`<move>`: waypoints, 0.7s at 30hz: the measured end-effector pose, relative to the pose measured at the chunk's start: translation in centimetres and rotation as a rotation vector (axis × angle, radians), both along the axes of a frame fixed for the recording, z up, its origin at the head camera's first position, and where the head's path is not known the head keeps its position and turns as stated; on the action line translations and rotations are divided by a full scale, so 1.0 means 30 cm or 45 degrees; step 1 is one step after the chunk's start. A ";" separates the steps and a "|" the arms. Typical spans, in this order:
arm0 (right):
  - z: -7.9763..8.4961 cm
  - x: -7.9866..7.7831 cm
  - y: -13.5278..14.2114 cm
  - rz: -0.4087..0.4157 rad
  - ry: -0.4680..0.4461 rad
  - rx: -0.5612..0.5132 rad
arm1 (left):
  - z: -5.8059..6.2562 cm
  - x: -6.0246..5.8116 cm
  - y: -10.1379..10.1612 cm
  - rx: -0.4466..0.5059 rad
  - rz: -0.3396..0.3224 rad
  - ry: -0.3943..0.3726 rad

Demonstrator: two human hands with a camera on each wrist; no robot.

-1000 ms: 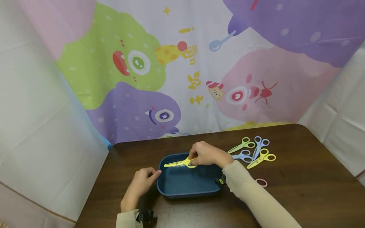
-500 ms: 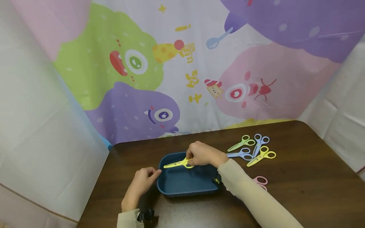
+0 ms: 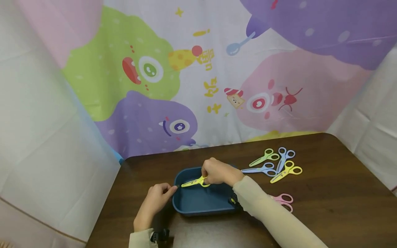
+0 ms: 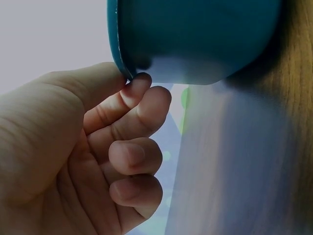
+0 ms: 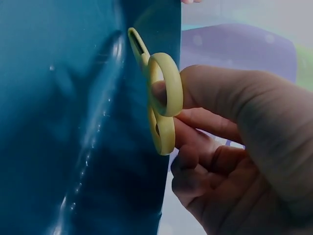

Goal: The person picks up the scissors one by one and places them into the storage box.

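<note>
Your left grip [image 3: 157,198] seemingly pinches the tray [image 3: 198,203]; your right grip [image 3: 215,171] pinches scissors [image 3: 192,182] by the loop end, so they could swivel loose.

A pair of yellow scissors [image 3: 193,182] is being held by its ringed handles in the right hand [image 3: 216,171], the thumb tip being seen through one loop, while the blades are being kept together and pointed leftward within the walls of a dark blue tray [image 3: 201,200]. The tray, a rounded rectangle with raised sides, is being supported by a brown wooden table [image 3: 328,199], and its left rim is being pinched by the left hand [image 3: 156,199].
</note>
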State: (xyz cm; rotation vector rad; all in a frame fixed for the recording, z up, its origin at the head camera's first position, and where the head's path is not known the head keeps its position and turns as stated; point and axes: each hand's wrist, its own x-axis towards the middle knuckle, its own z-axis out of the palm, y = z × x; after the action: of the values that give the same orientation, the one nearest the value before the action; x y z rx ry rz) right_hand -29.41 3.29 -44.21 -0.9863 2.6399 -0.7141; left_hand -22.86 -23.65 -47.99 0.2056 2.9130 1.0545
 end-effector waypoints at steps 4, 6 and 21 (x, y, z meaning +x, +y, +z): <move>-0.002 -0.002 -0.008 -0.010 -0.013 0.005 | -0.002 0.001 -0.002 -0.004 0.001 0.009; 0.000 -0.002 -0.011 -0.008 -0.021 0.015 | -0.001 0.000 -0.002 -0.003 -0.002 0.013; -0.005 -0.019 -0.013 -0.030 -0.053 0.054 | 0.002 0.001 0.005 -0.017 0.004 0.023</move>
State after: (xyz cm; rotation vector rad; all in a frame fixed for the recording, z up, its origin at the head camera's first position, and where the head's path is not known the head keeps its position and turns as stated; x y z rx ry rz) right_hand -30.00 2.89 -44.36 -0.9206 2.6236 -0.6734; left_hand -22.82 -23.51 -47.92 0.2114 2.9366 1.0384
